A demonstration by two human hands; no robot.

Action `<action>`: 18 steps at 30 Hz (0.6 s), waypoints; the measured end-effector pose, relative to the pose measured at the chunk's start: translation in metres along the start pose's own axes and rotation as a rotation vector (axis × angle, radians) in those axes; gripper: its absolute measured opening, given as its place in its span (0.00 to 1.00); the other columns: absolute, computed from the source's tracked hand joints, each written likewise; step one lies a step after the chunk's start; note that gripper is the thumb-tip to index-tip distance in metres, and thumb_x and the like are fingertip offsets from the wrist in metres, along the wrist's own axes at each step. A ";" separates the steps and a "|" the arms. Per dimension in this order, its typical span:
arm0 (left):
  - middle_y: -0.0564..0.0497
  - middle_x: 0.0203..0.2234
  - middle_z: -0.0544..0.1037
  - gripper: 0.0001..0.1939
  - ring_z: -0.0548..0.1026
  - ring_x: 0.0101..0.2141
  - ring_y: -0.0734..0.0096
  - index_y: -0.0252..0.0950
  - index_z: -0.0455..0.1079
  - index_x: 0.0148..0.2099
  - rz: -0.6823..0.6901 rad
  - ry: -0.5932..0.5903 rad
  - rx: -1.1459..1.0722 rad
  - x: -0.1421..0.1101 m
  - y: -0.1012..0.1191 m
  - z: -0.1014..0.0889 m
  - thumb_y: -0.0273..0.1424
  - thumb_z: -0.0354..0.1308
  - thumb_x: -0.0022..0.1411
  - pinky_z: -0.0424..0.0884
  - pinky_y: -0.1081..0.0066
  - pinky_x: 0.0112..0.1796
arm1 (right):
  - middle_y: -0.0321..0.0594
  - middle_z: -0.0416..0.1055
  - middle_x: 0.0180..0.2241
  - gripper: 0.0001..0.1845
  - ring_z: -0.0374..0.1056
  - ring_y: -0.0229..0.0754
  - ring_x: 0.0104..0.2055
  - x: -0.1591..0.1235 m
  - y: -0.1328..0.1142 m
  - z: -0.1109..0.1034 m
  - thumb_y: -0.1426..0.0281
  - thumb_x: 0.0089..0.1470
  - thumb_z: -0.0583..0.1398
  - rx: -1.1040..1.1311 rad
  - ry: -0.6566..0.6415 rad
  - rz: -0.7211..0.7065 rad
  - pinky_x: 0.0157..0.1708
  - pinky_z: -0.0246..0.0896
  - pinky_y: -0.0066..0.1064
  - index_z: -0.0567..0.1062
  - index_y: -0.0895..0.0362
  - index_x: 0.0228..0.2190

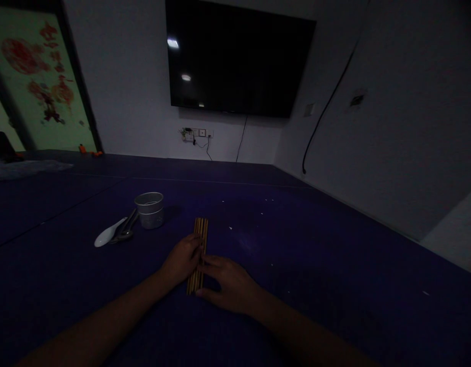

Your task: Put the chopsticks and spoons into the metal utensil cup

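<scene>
A row of several wooden chopsticks (201, 224) lies side by side on the dark blue floor surface, pointing away from me. My left hand (184, 260) rests over their middle from the left, its fingers curled onto them. From the right, my right hand (231, 283) touches the chopsticks' edge. Its thumb reaches toward their near end, spread apart from the outstretched fingers. My fingers hide the middle of the row.
Left of the chopsticks stands a metal cup (150, 210). Beside it lie a white spoon (107, 234) and metal spoons (124, 234). Small white scraps (230, 228) dot the floor. Ahead, a television (239, 56) hangs on the wall, and clear plastic (29, 168) lies far left.
</scene>
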State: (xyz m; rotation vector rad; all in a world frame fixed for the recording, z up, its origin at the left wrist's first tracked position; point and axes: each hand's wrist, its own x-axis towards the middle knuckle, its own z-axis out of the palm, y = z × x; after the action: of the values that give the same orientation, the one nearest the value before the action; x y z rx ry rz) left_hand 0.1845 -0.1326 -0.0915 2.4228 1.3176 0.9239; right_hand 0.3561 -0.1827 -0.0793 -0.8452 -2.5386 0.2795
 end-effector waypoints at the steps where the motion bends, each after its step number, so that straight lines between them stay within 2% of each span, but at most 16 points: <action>1: 0.44 0.46 0.73 0.15 0.71 0.47 0.66 0.34 0.72 0.44 0.007 0.002 -0.004 0.000 0.000 0.000 0.25 0.46 0.60 0.66 0.63 0.50 | 0.45 0.68 0.48 0.21 0.65 0.46 0.50 0.000 0.000 0.000 0.61 0.52 0.59 0.001 0.001 0.007 0.47 0.61 0.36 0.71 0.56 0.46; 11: 0.44 0.44 0.74 0.15 0.71 0.46 0.66 0.35 0.72 0.44 0.014 0.016 -0.045 0.000 0.004 -0.003 0.24 0.46 0.60 0.68 0.63 0.48 | 0.45 0.69 0.48 0.20 0.65 0.45 0.50 0.001 0.000 0.000 0.67 0.48 0.59 0.027 0.053 0.006 0.49 0.61 0.33 0.72 0.58 0.44; 18: 0.44 0.44 0.74 0.16 0.71 0.47 0.65 0.35 0.73 0.43 0.054 -0.005 -0.031 0.001 0.001 0.000 0.22 0.47 0.58 0.67 0.63 0.49 | 0.45 0.70 0.48 0.20 0.66 0.44 0.49 0.000 0.000 0.001 0.63 0.50 0.59 0.011 0.085 0.011 0.48 0.61 0.34 0.71 0.58 0.45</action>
State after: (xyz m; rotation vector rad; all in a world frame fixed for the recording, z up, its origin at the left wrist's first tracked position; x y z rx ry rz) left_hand 0.1859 -0.1324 -0.0907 2.4467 1.2322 0.9437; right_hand 0.3555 -0.1824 -0.0800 -0.8492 -2.4526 0.2559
